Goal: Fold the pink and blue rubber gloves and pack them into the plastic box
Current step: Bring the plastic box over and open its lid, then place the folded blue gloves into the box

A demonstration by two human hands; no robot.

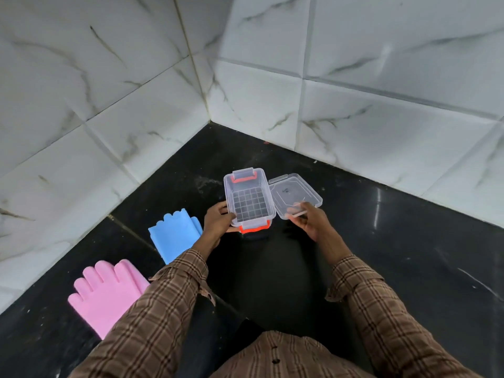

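Observation:
A clear plastic box (227,190) with orange latches stands open and empty in the middle of the black floor. My left hand (216,223) grips its near left corner. My right hand (311,221) holds the clear lid (294,190) by its near edge, just right of the box. Left of the box lie the blue rubber gloves (174,236), flat and partly hidden by my left forearm. The pink rubber gloves (105,293) are spread flat further left and nearer to me, fingers pointing away.
White marble-patterned tiled walls (136,105) meet in a corner behind the box. The black glossy floor (395,241) stretches to the right. My dark trouser legs and checked brown sleeves fill the near middle.

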